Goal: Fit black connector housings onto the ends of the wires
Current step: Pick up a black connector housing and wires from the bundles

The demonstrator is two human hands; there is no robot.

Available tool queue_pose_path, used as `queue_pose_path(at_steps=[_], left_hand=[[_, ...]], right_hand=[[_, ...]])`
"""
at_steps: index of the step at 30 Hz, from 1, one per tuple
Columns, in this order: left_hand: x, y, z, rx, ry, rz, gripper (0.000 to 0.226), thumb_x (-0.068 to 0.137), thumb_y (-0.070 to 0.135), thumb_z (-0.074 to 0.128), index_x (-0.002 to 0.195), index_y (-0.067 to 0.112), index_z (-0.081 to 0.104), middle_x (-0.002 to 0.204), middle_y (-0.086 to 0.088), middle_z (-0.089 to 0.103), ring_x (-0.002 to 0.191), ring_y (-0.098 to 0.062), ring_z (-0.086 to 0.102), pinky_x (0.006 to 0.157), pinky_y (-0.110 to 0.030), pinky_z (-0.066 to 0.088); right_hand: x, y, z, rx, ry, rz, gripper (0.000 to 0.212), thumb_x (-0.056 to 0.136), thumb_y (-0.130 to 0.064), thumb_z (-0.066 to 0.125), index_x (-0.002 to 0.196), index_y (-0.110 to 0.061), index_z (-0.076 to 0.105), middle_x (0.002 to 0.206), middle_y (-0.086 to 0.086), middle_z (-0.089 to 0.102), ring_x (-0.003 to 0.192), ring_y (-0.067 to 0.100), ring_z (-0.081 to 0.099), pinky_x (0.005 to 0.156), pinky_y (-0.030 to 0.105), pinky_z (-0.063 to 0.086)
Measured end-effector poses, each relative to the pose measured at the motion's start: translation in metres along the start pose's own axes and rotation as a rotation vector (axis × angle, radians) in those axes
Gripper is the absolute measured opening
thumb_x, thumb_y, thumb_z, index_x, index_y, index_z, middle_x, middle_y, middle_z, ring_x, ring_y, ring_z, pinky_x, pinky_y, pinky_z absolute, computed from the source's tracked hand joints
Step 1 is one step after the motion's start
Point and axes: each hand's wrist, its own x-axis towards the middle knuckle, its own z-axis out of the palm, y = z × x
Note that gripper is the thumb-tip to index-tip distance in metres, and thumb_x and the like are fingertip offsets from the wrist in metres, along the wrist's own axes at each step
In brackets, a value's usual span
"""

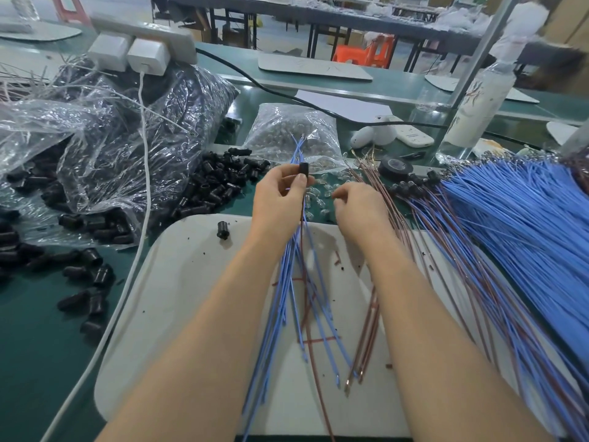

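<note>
My left hand (280,196) pinches a black connector housing (303,169) together with a bunch of blue and brown wires (296,272) that hangs down over the white board (191,282). The wire tips stick up past the housing. My right hand (357,202) hovers just right of it above small clear parts (322,193), fingers curled; whether it holds anything I cannot tell. Loose black housings (220,183) lie in a heap to the left. One housing (222,230) stands alone on the board.
Clear plastic bags of black housings (127,138) fill the left. A bag of clear parts (293,135) sits behind my hands. A large fan of blue wires (526,218) and brown wires (446,244) covers the right. Black tape roll (396,166), white cable (140,218), bottle (478,103).
</note>
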Motion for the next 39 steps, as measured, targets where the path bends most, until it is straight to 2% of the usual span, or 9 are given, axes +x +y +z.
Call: queue_pose_path(at_steps=[3, 6, 8, 11, 16, 22, 27, 35, 39], left_hand=[[-0.001, -0.001, 0.002, 0.07, -0.044, 0.03, 0.018, 0.094, 0.005, 0.05, 0.104, 0.018, 0.058, 0.087, 0.008, 0.068, 0.077, -0.007, 0.057, 0.074, -0.021, 0.049], [-0.005, -0.002, 0.005, 0.147, -0.11, 0.076, 0.021, 0.093, 0.001, 0.048, 0.103, 0.017, 0.056, 0.099, -0.003, 0.068, 0.091, -0.017, 0.064, 0.092, -0.034, 0.051], [-0.008, -0.002, 0.007, 0.164, -0.135, 0.103, 0.024, 0.092, -0.003, 0.046, 0.101, 0.016, 0.056, 0.101, -0.006, 0.067, 0.098, -0.022, 0.064, 0.096, -0.039, 0.048], [-0.01, -0.003, 0.007, 0.184, -0.157, 0.123, 0.026, 0.091, -0.006, 0.045, 0.1, 0.015, 0.056, 0.1, -0.007, 0.067, 0.098, -0.02, 0.064, 0.096, -0.038, 0.048], [-0.01, -0.004, 0.007, 0.196, -0.168, 0.136, 0.027, 0.09, -0.007, 0.045, 0.1, 0.015, 0.057, 0.096, -0.004, 0.067, 0.095, -0.014, 0.064, 0.094, -0.029, 0.049], [-0.01, -0.003, 0.006, 0.241, -0.174, 0.159, 0.025, 0.091, -0.004, 0.047, 0.102, 0.016, 0.059, 0.094, 0.001, 0.067, 0.093, -0.01, 0.064, 0.09, -0.023, 0.05], [-0.011, -0.001, 0.005, 0.274, -0.175, 0.175, 0.024, 0.092, -0.001, 0.048, 0.104, 0.015, 0.061, 0.092, 0.003, 0.066, 0.091, -0.01, 0.062, 0.085, -0.02, 0.049], [-0.011, -0.001, 0.005, 0.334, -0.176, 0.196, 0.023, 0.093, 0.002, 0.049, 0.104, 0.016, 0.063, 0.09, 0.008, 0.065, 0.084, -0.004, 0.06, 0.073, -0.006, 0.044], [-0.013, -0.001, 0.005, 0.385, -0.184, 0.24, 0.024, 0.092, 0.002, 0.049, 0.105, 0.015, 0.064, 0.094, 0.005, 0.066, 0.083, -0.003, 0.057, 0.073, -0.007, 0.043]], right_hand=[[-0.005, 0.0, -0.012, 0.402, 0.113, -0.02, 0.016, 0.093, -0.008, 0.054, 0.101, -0.013, 0.066, 0.104, 0.009, 0.067, 0.094, 0.019, 0.061, 0.089, 0.025, 0.046], [-0.016, -0.002, -0.027, 0.754, 0.137, -0.028, 0.009, 0.089, -0.007, 0.062, 0.087, -0.016, 0.062, 0.085, 0.005, 0.067, 0.075, 0.013, 0.062, 0.08, 0.03, 0.053], [-0.023, -0.001, -0.029, 0.857, 0.139, -0.055, 0.007, 0.088, -0.009, 0.064, 0.086, -0.016, 0.063, 0.081, 0.003, 0.068, 0.07, 0.009, 0.064, 0.077, 0.029, 0.055], [-0.032, -0.001, -0.024, 0.925, 0.164, -0.099, 0.007, 0.088, -0.005, 0.064, 0.095, -0.008, 0.064, 0.083, 0.003, 0.068, 0.072, 0.006, 0.065, 0.075, 0.023, 0.054], [-0.034, -0.002, -0.022, 0.847, 0.197, -0.174, 0.013, 0.087, -0.004, 0.065, 0.093, -0.016, 0.064, 0.086, -0.002, 0.069, 0.082, 0.011, 0.068, 0.079, 0.02, 0.053], [-0.038, -0.001, -0.023, 0.701, 0.259, -0.225, 0.012, 0.087, -0.005, 0.066, 0.091, -0.016, 0.067, 0.083, -0.006, 0.069, 0.079, 0.005, 0.067, 0.078, 0.017, 0.052], [-0.039, -0.002, -0.024, 0.67, 0.262, -0.251, 0.013, 0.087, -0.003, 0.064, 0.093, -0.013, 0.068, 0.084, -0.004, 0.07, 0.078, 0.004, 0.067, 0.077, 0.015, 0.052], [-0.041, -0.003, -0.026, 0.6, 0.278, -0.261, 0.011, 0.087, -0.005, 0.065, 0.094, -0.012, 0.07, 0.081, -0.01, 0.067, 0.077, 0.0, 0.065, 0.079, 0.015, 0.052], [-0.041, -0.003, -0.025, 0.575, 0.284, -0.261, 0.01, 0.087, -0.006, 0.066, 0.094, -0.01, 0.071, 0.079, -0.011, 0.066, 0.073, -0.005, 0.062, 0.078, 0.012, 0.051]])
